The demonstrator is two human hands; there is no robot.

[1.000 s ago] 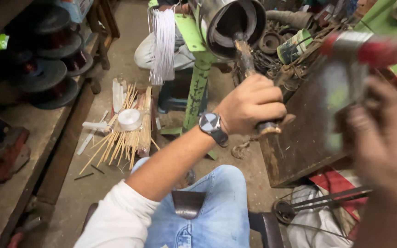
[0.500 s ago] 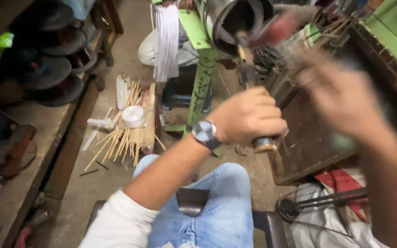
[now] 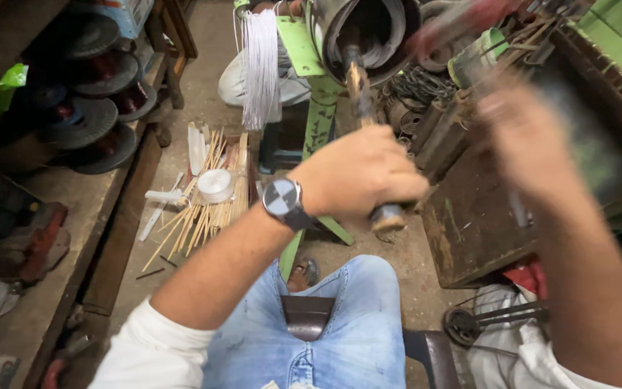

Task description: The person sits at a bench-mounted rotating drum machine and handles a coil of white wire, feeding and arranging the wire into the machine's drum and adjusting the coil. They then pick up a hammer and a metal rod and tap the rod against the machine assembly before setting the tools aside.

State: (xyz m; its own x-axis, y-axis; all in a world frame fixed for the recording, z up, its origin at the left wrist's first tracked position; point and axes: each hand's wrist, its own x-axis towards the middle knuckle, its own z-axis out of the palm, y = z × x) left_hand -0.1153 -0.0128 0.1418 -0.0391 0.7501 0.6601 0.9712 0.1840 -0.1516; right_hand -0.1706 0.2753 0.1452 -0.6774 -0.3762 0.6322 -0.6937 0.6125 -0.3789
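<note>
Your left hand (image 3: 358, 180) is wrapped tight around a wooden-handled rod tool (image 3: 363, 115): fist closed, knuckles up, round wristwatch with a grey face (image 3: 282, 202) on that wrist. The tool's dark butt end sticks out under the fist; its shaft runs up into the mouth of the round grey metal motor housing (image 3: 368, 29), which sits on the green painted steel stand (image 3: 311, 108).

Your right hand (image 3: 523, 137) is raised at the right, above the dark rusty metal box (image 3: 469, 216). It's heavily motion-blurred. It seems to hold a red-headed hammer (image 3: 462, 21) up near the housing, but I can't tell how the fingers close on it.

A hank of white wire strands (image 3: 259, 68) hangs off the stand's left side. On the floor left of the stand: a bundle of thin bamboo sticks (image 3: 206, 202) with a white tape roll (image 3: 216, 185) lying on them. A stack of dark wire spools (image 3: 95, 101) sits at far left on the wooden shelf (image 3: 52, 194). Your blue-jeans knee (image 3: 325, 324) is at bottom centre, straddling the stand's foot.
</note>
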